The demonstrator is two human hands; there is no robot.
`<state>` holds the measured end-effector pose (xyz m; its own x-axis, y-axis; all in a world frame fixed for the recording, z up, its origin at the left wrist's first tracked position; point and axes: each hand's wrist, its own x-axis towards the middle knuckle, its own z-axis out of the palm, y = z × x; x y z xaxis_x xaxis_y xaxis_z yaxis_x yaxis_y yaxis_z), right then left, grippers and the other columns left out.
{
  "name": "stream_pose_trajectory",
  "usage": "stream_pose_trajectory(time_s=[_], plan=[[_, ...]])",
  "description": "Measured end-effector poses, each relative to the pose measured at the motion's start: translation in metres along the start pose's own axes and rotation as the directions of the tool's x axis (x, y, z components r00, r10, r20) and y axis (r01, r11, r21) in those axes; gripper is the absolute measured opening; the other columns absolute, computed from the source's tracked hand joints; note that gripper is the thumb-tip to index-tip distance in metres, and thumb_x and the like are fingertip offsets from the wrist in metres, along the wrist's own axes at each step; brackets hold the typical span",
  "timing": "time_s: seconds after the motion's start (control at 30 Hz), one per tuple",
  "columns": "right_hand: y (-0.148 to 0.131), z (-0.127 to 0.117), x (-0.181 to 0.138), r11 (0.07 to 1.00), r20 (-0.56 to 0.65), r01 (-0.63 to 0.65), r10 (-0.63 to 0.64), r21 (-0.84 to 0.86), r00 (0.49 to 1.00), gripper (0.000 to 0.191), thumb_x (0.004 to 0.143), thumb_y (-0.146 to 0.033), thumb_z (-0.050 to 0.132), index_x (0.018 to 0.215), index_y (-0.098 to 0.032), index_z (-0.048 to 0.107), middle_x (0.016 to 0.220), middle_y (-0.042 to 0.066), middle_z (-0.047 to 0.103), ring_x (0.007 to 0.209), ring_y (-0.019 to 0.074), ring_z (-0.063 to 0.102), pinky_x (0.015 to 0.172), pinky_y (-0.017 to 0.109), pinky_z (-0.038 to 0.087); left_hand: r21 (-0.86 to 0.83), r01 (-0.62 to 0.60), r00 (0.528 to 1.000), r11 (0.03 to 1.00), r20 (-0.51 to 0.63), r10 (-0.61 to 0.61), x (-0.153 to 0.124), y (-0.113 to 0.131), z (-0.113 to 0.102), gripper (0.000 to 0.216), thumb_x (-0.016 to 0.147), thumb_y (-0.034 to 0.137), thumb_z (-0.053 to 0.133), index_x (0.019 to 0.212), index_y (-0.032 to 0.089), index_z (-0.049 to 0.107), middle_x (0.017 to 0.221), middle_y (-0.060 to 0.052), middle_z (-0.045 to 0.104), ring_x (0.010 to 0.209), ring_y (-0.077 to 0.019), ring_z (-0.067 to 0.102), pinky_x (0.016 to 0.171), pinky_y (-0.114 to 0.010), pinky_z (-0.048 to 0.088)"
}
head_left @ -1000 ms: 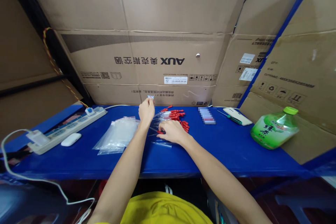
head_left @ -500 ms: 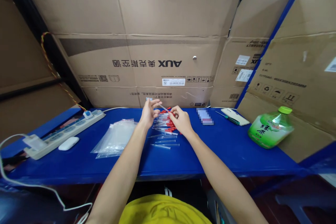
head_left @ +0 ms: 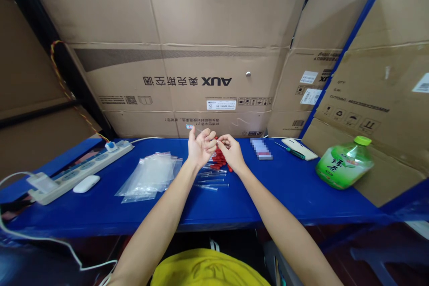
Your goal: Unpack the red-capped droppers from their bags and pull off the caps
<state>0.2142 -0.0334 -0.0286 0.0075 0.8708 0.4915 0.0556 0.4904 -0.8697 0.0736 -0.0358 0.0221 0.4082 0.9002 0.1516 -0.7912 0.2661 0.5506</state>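
My left hand (head_left: 200, 147) is raised above the blue table (head_left: 288, 192), palm toward me. A small blue-and-white label (head_left: 189, 127) sits at its thumb tip, and its fingers curl toward my right hand. My right hand (head_left: 232, 152) is pinched shut right beside those fingers, on what looks like a thin clear tube; the tube is mostly hidden between the hands. Under both hands lies a pile of clear tubes with red caps (head_left: 219, 161). A few more clear tubes (head_left: 209, 182) lie nearer to me.
A stack of clear plastic bags (head_left: 149, 178) lies to the left, then a white mouse (head_left: 86, 183) and a power strip (head_left: 80, 166). To the right are a blurred card (head_left: 262, 148), a screwdriver (head_left: 295, 152), a white flat object (head_left: 300, 148) and a green bottle (head_left: 345, 165). Cardboard boxes (head_left: 201, 53) wall the back.
My right hand rose from the tube pile with a tube and met my left hand. My left hand turned palm toward me and curled its fingers, the label still at its thumb.
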Motion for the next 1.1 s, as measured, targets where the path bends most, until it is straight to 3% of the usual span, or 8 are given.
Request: stream_pose_trajectory(time_s=[0.1, 0.33, 0.57, 0.77, 0.97, 1.1], plan=[[-0.003, 0.003, -0.002, 0.999, 0.015, -0.040, 0.040, 0.008, 0.999, 0.036, 0.085, -0.055, 0.067, 0.094, -0.021, 0.060, 0.076, 0.000, 0.066, 0.066, 0.0143, 0.058, 0.061, 0.025, 0.044, -0.018, -0.050, 0.998, 0.999, -0.036, 0.050, 0.000, 0.001, 0.001, 0.052, 0.102, 0.060, 0.037, 0.069, 0.022, 0.027, 0.061, 0.006, 0.028, 0.040, -0.0060, 0.021, 0.036, -0.020, 0.018], [-0.012, 0.003, -0.007, 0.993, 0.201, -0.106, 0.092, 0.060, 0.975, 0.053, 0.092, -0.072, 0.052, 0.075, -0.021, 0.053, 0.062, -0.004, 0.052, 0.052, 0.0095, 0.040, 0.050, 0.024, 0.031, -0.073, -0.133, 0.989, 0.988, -0.069, 0.128, 0.000, 0.001, 0.001, 0.049, 0.104, 0.054, 0.032, 0.068, 0.022, 0.022, 0.059, 0.007, 0.024, 0.038, -0.0057, 0.015, 0.034, -0.022, 0.015], [-0.021, 0.006, -0.009, 0.953, 0.239, -0.198, 0.142, 0.229, 0.961, 0.055, 0.083, -0.075, 0.062, 0.075, -0.024, 0.045, 0.059, -0.008, 0.040, 0.047, 0.0075, 0.027, 0.045, 0.022, 0.021, -0.076, -0.151, 0.986, 0.986, -0.085, 0.144, -0.003, 0.001, 0.006, 0.047, 0.105, 0.052, 0.027, 0.069, 0.022, 0.018, 0.059, 0.007, 0.022, 0.037, -0.0047, 0.011, 0.034, -0.022, 0.012], [-0.025, 0.007, -0.010, 0.970, 0.158, -0.118, 0.085, 0.214, 0.984, 0.051, 0.086, -0.069, 0.062, 0.072, -0.024, 0.045, 0.061, -0.006, 0.035, 0.053, 0.0100, 0.030, 0.049, 0.024, 0.024, -0.003, -0.233, 0.966, 0.972, -0.113, 0.231, -0.005, -0.003, 0.012, 0.049, 0.103, 0.054, 0.031, 0.068, 0.022, 0.019, 0.059, 0.008, 0.020, 0.035, -0.0043, 0.012, 0.034, -0.022, 0.012], [-0.026, 0.011, -0.012, 0.994, -0.030, 0.057, -0.060, -0.090, 0.998, 0.044, 0.095, -0.058, 0.051, 0.070, -0.022, 0.048, 0.063, -0.003, 0.043, 0.062, 0.0136, 0.040, 0.059, 0.026, 0.033, 0.177, -0.360, 0.918, 0.916, -0.108, 0.382, -0.009, -0.013, 0.026, 0.059, 0.100, 0.065, 0.036, 0.066, 0.021, 0.019, 0.058, 0.007, 0.018, 0.037, -0.0041, 0.013, 0.037, -0.019, 0.018], [-0.035, 0.017, -0.018, 0.963, -0.138, 0.062, -0.101, -0.262, 0.985, 0.042, 0.100, -0.051, 0.044, 0.069, -0.022, 0.046, 0.061, -0.002, 0.048, 0.061, 0.0140, 0.041, 0.061, 0.027, 0.033, 0.254, -0.438, 0.877, 0.863, -0.089, 0.471, -0.010, -0.026, 0.029, 0.062, 0.101, 0.065, 0.039, 0.062, 0.020, 0.022, 0.057, 0.005, 0.020, 0.041, -0.0048, 0.016, 0.040, -0.018, 0.019]])
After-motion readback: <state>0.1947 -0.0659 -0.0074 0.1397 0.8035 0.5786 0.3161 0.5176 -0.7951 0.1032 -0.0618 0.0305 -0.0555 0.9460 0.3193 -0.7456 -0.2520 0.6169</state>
